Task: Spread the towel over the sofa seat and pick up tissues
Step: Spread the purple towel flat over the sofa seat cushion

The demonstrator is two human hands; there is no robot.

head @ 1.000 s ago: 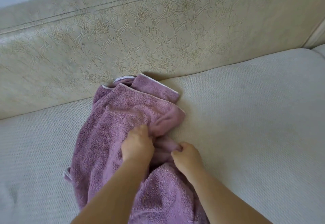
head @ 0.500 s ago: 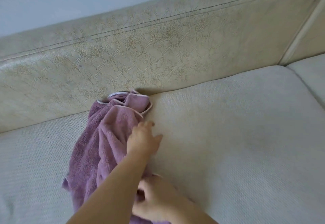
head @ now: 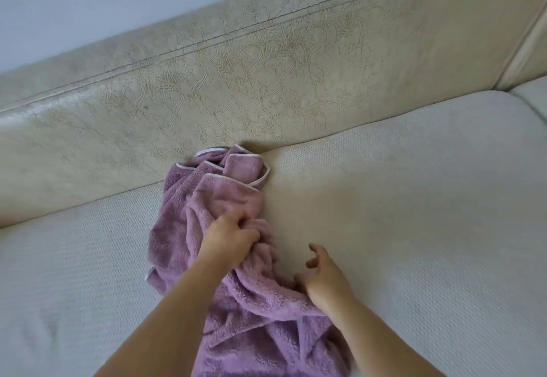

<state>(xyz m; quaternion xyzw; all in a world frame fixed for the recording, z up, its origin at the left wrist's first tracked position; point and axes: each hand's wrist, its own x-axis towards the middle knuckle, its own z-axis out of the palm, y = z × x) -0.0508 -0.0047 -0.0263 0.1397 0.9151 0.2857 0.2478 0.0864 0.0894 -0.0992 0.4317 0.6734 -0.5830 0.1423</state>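
Note:
A purple towel [head: 177, 222] with a white hem lies bunched in a long heap on the cream sofa seat [head: 414, 213], its far end tucked against the backrest. My left hand [head: 229, 239] is shut on a fold near the towel's middle. My right hand [head: 322, 276] hovers just right of the towel with fingers spread and curled, its thumb side touching the towel's edge, holding nothing. No tissues are in view.
The textured cream backrest [head: 266, 80] runs across the top, with a pale wall [head: 88, 6] behind it. A second seat cushion [head: 532, 95] begins at the far right. Bare seat fabric extends on both sides of the towel.
My left hand, open on the towel half a second ago, has closed on a fold. My right hand has let go of the towel and moved right, fingers apart.

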